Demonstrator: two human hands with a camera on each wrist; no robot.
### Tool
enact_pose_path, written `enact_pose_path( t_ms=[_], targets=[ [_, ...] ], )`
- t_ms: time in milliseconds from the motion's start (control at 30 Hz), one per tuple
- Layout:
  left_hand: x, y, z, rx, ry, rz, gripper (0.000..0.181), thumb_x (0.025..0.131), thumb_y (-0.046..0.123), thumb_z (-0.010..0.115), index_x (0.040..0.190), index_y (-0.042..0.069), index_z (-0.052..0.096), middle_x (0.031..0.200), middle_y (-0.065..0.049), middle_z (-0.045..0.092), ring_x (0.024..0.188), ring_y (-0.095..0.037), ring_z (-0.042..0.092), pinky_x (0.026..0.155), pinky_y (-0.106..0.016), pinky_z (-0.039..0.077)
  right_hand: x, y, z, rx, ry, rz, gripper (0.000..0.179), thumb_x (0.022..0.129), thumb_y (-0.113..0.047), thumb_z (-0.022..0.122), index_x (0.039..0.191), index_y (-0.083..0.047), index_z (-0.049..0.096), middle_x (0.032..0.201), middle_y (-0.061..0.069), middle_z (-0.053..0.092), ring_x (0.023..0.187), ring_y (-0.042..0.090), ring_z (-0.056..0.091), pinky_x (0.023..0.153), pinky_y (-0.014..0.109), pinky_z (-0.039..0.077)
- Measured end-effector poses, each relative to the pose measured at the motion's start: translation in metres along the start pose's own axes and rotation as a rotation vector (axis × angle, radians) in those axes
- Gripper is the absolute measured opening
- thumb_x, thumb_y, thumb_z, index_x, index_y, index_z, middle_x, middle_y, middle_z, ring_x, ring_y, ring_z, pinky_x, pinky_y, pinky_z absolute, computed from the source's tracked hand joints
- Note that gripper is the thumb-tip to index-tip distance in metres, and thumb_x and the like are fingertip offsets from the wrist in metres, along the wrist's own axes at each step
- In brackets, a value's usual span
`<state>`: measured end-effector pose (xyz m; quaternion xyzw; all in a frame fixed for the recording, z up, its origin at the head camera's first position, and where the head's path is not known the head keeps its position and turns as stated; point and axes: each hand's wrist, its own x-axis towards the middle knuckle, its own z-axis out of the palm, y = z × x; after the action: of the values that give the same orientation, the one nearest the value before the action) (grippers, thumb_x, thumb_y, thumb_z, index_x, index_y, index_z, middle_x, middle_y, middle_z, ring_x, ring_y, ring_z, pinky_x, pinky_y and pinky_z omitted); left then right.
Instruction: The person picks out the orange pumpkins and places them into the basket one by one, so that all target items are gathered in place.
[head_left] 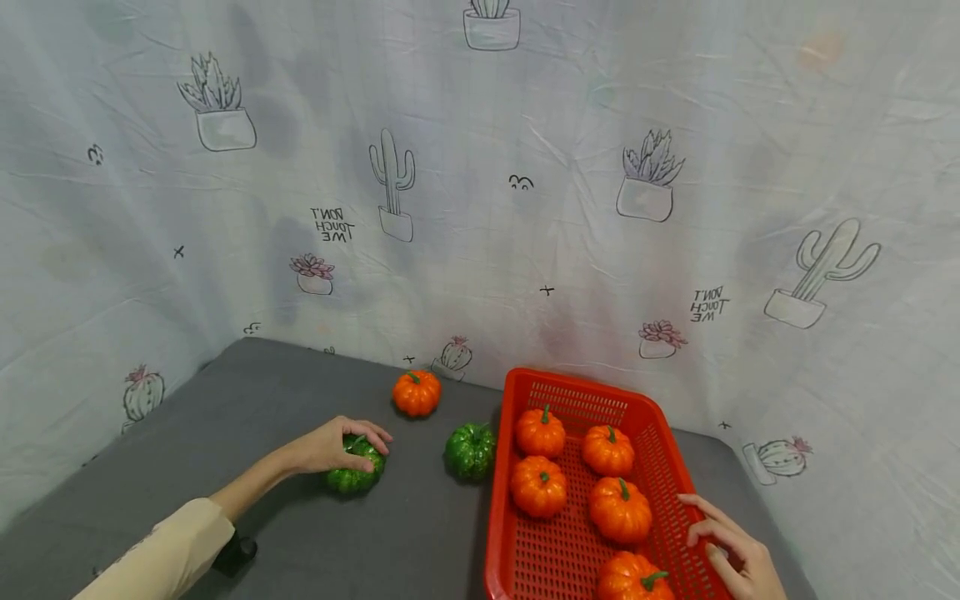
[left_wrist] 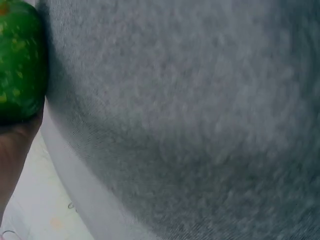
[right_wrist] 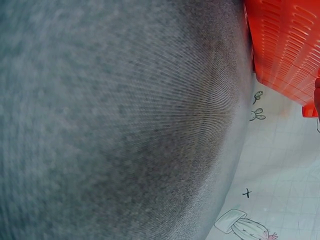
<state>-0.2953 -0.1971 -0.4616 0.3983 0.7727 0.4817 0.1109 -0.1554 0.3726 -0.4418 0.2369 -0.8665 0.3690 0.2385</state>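
My left hand (head_left: 337, 447) grips a small green pumpkin (head_left: 354, 477) from above, its fingers and thumb curled round it, on the grey tabletop. The left wrist view shows that speckled green pumpkin (left_wrist: 20, 62) at its left edge, against the hand. At the right, my right hand (head_left: 738, 550) holds the rim of a red plastic basket (head_left: 555, 554); the lower part of this hand is cut off by the frame. Inside the basket lie several orange pumpkins (head_left: 620, 510) with green stems. The right wrist view catches the basket's slotted outer wall (right_wrist: 287, 50).
Another green pumpkin (head_left: 471, 452) sits close against the basket's left side. An orange pumpkin (head_left: 417, 393) stands farther back, near the curtain (head_left: 450, 208) printed with cacti. A small black object (head_left: 236, 554) lies by the left sleeve.
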Motion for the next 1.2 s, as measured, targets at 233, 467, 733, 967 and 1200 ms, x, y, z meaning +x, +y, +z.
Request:
enact_pose_path(
  t_ms=[233, 467, 733, 967, 1200],
  targets=[
    [-0.001, 0.001, 0.000, -0.023, -0.029, -0.026, 0.023, 0.087, 0.014, 0.071, 0.109, 0.006, 0.068, 0.124, -0.022, 0.058, 0.116, -0.012, 0.053, 0.098, -0.025, 0.040, 0.000, -0.002, 0.000, -0.027, 0.007, 0.027, 0.032, 0.089, 0.013, 0.049, 0.083, -0.015, 0.061, 0.126, -0.023, 0.052, 0.065, -0.006, 0.042, 0.043, 0.019, 0.030],
    [0.002, 0.003, -0.008, -0.031, -0.029, -0.071, 0.020, 0.089, 0.015, 0.070, 0.108, 0.011, 0.069, 0.126, -0.021, 0.057, 0.117, -0.013, 0.053, 0.098, -0.024, 0.039, 0.001, -0.001, 0.000, -0.041, 0.015, -0.001, 0.034, 0.088, 0.015, 0.048, 0.082, -0.016, 0.062, 0.126, -0.020, 0.054, 0.086, -0.001, 0.049, 0.049, 0.018, 0.031],
    [0.003, 0.000, -0.023, 0.022, 0.024, -0.043, 0.021, 0.088, 0.016, 0.071, 0.108, 0.012, 0.069, 0.127, -0.022, 0.057, 0.118, -0.009, 0.052, 0.098, -0.024, 0.040, 0.001, -0.002, 0.001, -0.027, 0.015, 0.021, 0.033, 0.089, 0.014, 0.049, 0.082, -0.015, 0.061, 0.126, -0.023, 0.052, 0.064, 0.000, 0.044, 0.041, 0.019, 0.028],
    [0.000, -0.008, -0.036, 0.076, 0.084, -0.048, 0.022, 0.087, 0.019, 0.072, 0.108, 0.012, 0.069, 0.125, -0.022, 0.058, 0.117, -0.009, 0.053, 0.097, -0.024, 0.041, 0.000, 0.002, 0.000, -0.009, 0.007, -0.003, 0.033, 0.089, 0.015, 0.048, 0.084, -0.014, 0.061, 0.129, -0.020, 0.052, 0.058, -0.006, 0.037, 0.041, 0.017, 0.028],
    [-0.003, -0.018, -0.044, 0.119, 0.129, -0.068, 0.022, 0.088, 0.018, 0.071, 0.108, 0.009, 0.069, 0.124, -0.023, 0.058, 0.119, -0.023, 0.053, 0.097, -0.031, 0.043, -0.001, 0.005, 0.000, 0.021, -0.008, -0.018, 0.033, 0.088, 0.016, 0.048, 0.085, -0.013, 0.061, 0.131, -0.020, 0.051, 0.044, -0.003, 0.024, 0.040, 0.015, 0.028]
  ],
)
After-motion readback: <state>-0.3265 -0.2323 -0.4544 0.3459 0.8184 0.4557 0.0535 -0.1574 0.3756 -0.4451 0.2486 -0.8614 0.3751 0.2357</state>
